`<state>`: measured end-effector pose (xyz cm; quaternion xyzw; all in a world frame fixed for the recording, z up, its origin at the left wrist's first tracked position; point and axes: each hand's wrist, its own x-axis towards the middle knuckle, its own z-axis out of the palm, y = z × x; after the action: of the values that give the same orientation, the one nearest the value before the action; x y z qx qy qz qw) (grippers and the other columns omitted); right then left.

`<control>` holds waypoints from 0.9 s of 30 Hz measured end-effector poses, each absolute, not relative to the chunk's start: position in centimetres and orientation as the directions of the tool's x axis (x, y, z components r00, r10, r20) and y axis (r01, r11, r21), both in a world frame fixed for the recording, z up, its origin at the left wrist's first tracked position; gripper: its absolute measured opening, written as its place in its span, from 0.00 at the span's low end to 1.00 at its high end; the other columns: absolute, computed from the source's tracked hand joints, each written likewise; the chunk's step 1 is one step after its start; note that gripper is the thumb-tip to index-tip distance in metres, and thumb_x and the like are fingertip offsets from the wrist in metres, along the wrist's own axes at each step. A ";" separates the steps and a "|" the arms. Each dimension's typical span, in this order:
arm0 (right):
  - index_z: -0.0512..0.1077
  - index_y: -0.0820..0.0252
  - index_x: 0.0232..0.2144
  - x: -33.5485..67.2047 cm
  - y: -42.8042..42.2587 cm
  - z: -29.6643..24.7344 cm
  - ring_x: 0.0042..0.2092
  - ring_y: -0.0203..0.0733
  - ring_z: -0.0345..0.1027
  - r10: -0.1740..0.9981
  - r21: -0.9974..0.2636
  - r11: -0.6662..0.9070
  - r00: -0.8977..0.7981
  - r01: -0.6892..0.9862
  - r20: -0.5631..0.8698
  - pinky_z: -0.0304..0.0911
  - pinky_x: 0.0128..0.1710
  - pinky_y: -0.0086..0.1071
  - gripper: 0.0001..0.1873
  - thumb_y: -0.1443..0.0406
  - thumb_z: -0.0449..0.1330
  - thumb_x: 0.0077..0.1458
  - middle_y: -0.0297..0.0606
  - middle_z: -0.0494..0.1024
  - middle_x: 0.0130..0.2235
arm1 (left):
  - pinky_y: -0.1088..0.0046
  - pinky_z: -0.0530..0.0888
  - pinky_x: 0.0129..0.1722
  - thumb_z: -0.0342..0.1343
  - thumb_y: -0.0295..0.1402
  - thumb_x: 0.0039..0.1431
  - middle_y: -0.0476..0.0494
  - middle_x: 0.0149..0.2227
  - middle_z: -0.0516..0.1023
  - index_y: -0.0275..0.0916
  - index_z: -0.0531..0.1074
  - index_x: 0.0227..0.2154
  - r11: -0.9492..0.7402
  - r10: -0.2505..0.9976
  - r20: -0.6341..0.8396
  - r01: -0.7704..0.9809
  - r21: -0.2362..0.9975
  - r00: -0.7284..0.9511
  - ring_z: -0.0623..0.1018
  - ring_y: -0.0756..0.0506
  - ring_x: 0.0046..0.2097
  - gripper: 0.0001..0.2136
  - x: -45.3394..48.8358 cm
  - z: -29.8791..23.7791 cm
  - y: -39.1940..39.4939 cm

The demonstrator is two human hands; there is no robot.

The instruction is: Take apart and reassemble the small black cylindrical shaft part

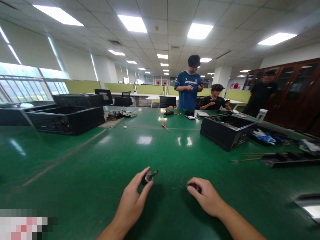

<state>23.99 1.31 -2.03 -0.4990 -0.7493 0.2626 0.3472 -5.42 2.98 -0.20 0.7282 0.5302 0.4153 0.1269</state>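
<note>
Head view: both bare hands are seen low over a green table point(105, 173).
Left hand point(131, 203): fingers are pinched on a small dark tool with a metal tip point(149, 176), held just above the table.
Right hand point(206, 196): fingers are curled narrowly around a small dark part point(193, 185); what it is cannot be told.
Tool position: between thumb and forefinger, tip pointed right and away.
Further back: an open black case point(226, 130), an orange screwdriver point(164, 126), stacked black cases point(66, 118).
People: three are seen at the far end.
</note>
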 end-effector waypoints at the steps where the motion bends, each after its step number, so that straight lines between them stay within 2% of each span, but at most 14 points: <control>1: 0.76 0.59 0.37 24.2 1.5 -2.1 0.34 0.41 0.69 0.936 -0.742 0.351 -0.245 0.572 0.254 0.61 0.36 0.32 0.11 0.60 0.56 0.64 0.36 0.77 0.33 | 0.63 0.73 0.55 0.51 0.44 0.62 0.40 0.53 0.79 0.42 0.69 0.56 -0.344 0.891 0.454 0.684 0.643 0.022 0.79 0.41 0.52 0.22 -6.4 -0.1 3.8; 5: 0.76 0.59 0.37 24.3 1.4 -2.0 0.35 0.41 0.69 0.939 -0.735 0.343 -0.233 0.585 0.253 0.61 0.37 0.32 0.11 0.60 0.56 0.63 0.36 0.77 0.33 | 0.62 0.76 0.48 0.49 0.49 0.58 0.38 0.44 0.83 0.39 0.72 0.48 -0.098 0.902 0.375 0.743 0.662 -0.214 0.82 0.37 0.46 0.23 -11.3 1.0 6.5; 7: 0.76 0.59 0.37 24.2 1.2 -1.9 0.35 0.41 0.69 0.936 -0.732 0.351 -0.243 0.584 0.254 0.61 0.37 0.32 0.11 0.60 0.56 0.63 0.36 0.77 0.33 | 0.59 0.77 0.44 0.51 0.49 0.54 0.36 0.39 0.84 0.38 0.73 0.44 0.008 0.888 0.341 0.753 0.658 -0.308 0.83 0.34 0.43 0.22 -13.6 1.4 7.4; 10: 0.76 0.59 0.37 23.9 1.0 -1.8 0.35 0.41 0.69 0.933 -0.729 0.359 -0.255 0.582 0.256 0.61 0.37 0.31 0.10 0.61 0.56 0.63 0.36 0.77 0.33 | 0.58 0.78 0.44 0.57 0.46 0.47 0.35 0.37 0.84 0.38 0.72 0.40 0.147 0.852 0.297 0.741 0.655 -0.431 0.83 0.32 0.42 0.21 -15.9 1.3 8.0; 13: 0.76 0.59 0.37 23.9 1.0 -1.8 0.35 0.41 0.70 0.929 -0.732 0.367 -0.264 0.574 0.258 0.61 0.37 0.31 0.09 0.61 0.57 0.62 0.36 0.78 0.34 | 0.56 0.77 0.45 0.59 0.41 0.45 0.36 0.37 0.84 0.37 0.70 0.44 0.219 0.816 0.281 0.720 0.659 -0.505 0.83 0.32 0.41 0.23 -16.9 0.8 8.0; 16: 0.76 0.59 0.36 23.9 1.0 -1.8 0.35 0.41 0.70 0.928 -0.731 0.370 -0.268 0.573 0.259 0.61 0.37 0.31 0.09 0.61 0.57 0.62 0.36 0.78 0.33 | 0.57 0.78 0.45 0.59 0.38 0.46 0.37 0.38 0.83 0.36 0.67 0.51 0.217 0.798 0.298 0.710 0.670 -0.524 0.84 0.34 0.39 0.27 -17.1 0.7 7.9; 18: 0.77 0.59 0.37 23.9 1.0 -1.7 0.35 0.42 0.70 0.929 -0.737 0.369 -0.263 0.567 0.262 0.61 0.37 0.32 0.10 0.61 0.58 0.62 0.37 0.78 0.33 | 0.58 0.78 0.44 0.59 0.36 0.47 0.36 0.41 0.83 0.34 0.64 0.56 0.189 0.789 0.325 0.709 0.680 -0.522 0.84 0.35 0.40 0.31 -17.1 1.1 7.7; 20: 0.77 0.59 0.37 23.7 0.9 -1.6 0.35 0.42 0.70 0.932 -0.772 0.359 -0.249 0.524 0.264 0.62 0.37 0.32 0.11 0.60 0.58 0.61 0.37 0.78 0.33 | 0.56 0.77 0.49 0.59 0.37 0.48 0.33 0.49 0.80 0.34 0.59 0.61 0.158 0.755 0.387 0.720 0.676 -0.529 0.81 0.33 0.48 0.36 -16.7 1.7 7.3; 22: 0.78 0.61 0.37 23.2 0.8 -1.7 0.34 0.41 0.71 0.942 -0.857 0.317 -0.238 0.407 0.235 0.63 0.36 0.32 0.13 0.58 0.58 0.61 0.38 0.78 0.32 | 0.52 0.72 0.56 0.61 0.40 0.49 0.33 0.56 0.75 0.36 0.59 0.63 0.038 0.664 0.571 0.784 0.620 -0.483 0.76 0.31 0.56 0.38 -15.6 2.3 6.5; 23: 0.78 0.62 0.36 22.8 0.7 -1.9 0.33 0.41 0.71 0.948 -0.904 0.281 -0.241 0.323 0.208 0.63 0.35 0.32 0.15 0.57 0.58 0.61 0.38 0.78 0.31 | 0.51 0.70 0.58 0.62 0.43 0.50 0.34 0.56 0.75 0.37 0.63 0.61 -0.069 0.613 0.676 0.825 0.562 -0.409 0.74 0.31 0.57 0.35 -14.6 2.4 6.0; 25: 0.78 0.64 0.36 21.8 0.4 -2.2 0.29 0.39 0.71 0.950 -0.970 0.192 -0.277 0.147 0.146 0.64 0.33 0.31 0.19 0.53 0.58 0.60 0.39 0.78 0.30 | 0.54 0.72 0.57 0.63 0.45 0.52 0.38 0.51 0.78 0.41 0.73 0.53 -0.343 0.563 0.809 0.842 0.417 -0.171 0.78 0.34 0.53 0.26 -11.6 2.2 4.5; 27: 0.78 0.66 0.35 20.7 0.0 -2.4 0.27 0.38 0.71 0.932 -0.990 0.136 -0.345 0.044 0.113 0.64 0.31 0.31 0.24 0.49 0.59 0.58 0.40 0.79 0.29 | 0.60 0.78 0.50 0.64 0.44 0.53 0.41 0.45 0.82 0.44 0.77 0.48 -0.580 0.636 0.765 0.717 0.388 0.101 0.82 0.39 0.46 0.19 -7.7 1.4 2.9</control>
<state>20.74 0.00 -2.41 -0.3895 -0.6263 0.5294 0.4194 -7.73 2.86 1.41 0.7408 0.4567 0.4910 -0.0410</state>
